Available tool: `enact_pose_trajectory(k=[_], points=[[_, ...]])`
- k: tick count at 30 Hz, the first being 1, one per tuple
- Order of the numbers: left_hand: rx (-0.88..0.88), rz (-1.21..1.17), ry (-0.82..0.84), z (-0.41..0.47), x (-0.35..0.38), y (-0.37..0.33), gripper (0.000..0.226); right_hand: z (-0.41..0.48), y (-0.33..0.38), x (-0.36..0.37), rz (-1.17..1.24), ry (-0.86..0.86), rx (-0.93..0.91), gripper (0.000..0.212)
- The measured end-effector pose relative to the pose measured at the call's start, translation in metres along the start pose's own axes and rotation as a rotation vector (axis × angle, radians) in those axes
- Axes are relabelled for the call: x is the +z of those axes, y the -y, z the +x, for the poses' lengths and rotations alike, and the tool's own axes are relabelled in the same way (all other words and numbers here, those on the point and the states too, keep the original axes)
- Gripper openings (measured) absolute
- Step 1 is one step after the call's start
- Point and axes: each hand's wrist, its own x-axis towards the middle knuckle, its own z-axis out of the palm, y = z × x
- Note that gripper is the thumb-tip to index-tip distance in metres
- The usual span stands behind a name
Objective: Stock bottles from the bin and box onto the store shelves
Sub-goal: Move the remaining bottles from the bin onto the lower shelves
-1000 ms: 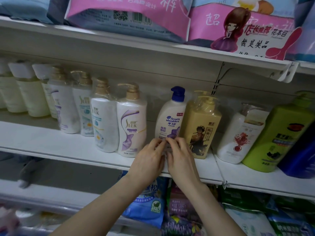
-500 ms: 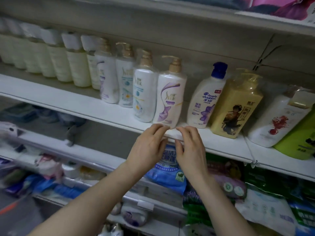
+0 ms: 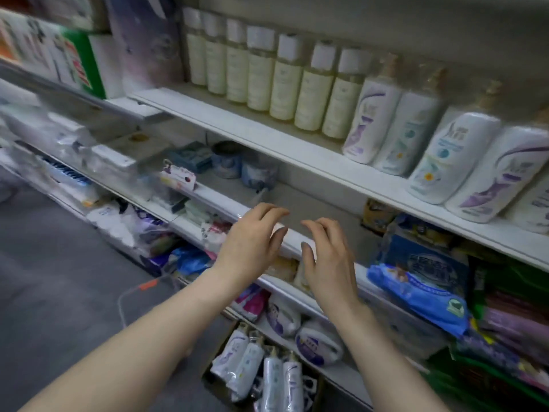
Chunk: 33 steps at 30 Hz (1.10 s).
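A person's left hand (image 3: 252, 236) and right hand (image 3: 326, 257) are hovering side by side before the white metal edge of a middle shelf (image 3: 214, 200), fingers loosely curled and spread, gripping nothing. White plastic-wrapped pump bottles (image 3: 267, 373) are lying in a brown cardboard box (image 3: 218, 346) on the floor below, while matching white purple-labelled bottles (image 3: 371, 120) are standing on the white upper shelf (image 3: 267, 138).

Both hands — left (image 3: 252, 242), right (image 3: 328, 260) — hover empty over box (image 3: 214, 379)
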Motion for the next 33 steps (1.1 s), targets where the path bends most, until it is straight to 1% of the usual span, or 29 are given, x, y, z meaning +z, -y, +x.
enact_pose_trajectory(k=[3,6,8,13,17,21,25,28,31,33], points=[[-0.043,0.042,0.004,-0.027,-0.039,0.051,0.027,0.005,0.05,0.044,0.069,0.064,-0.032,0.042],[-0.139,0.102,0.016,-0.053,-0.074,0.097,0.031,0.011,0.095,0.086,0.14,0.118,-0.079,0.04],[-0.198,0.143,0.01,-0.069,-0.094,0.127,0.029,0.016,0.123,0.112,0.19,0.158,-0.121,0.039],[-0.31,0.196,0.018,-0.088,-0.124,0.184,0.034,0.031,0.168,0.166,0.226,0.257,-0.187,0.042],[-0.373,0.246,0.009,-0.093,-0.131,0.229,0.029,0.05,0.187,0.213,0.25,0.329,-0.207,0.042],[-0.414,0.254,0.01,-0.086,-0.13,0.28,0.032,0.074,0.199,0.265,0.267,0.392,-0.206,0.042],[-0.486,0.231,0.056,-0.08,-0.123,0.336,0.032,0.096,0.206,0.321,0.312,0.461,-0.208,0.04],[-0.554,0.204,0.108,-0.083,-0.112,0.375,0.031,0.103,0.206,0.358,0.292,0.532,-0.198,0.042],[-0.614,0.169,0.166,-0.094,-0.1,0.409,0.045,0.1,0.205,0.395,0.277,0.626,-0.172,0.046],[-0.646,0.151,0.204,-0.106,-0.09,0.433,0.042,0.094,0.204,0.421,0.252,0.682,-0.149,0.046]])
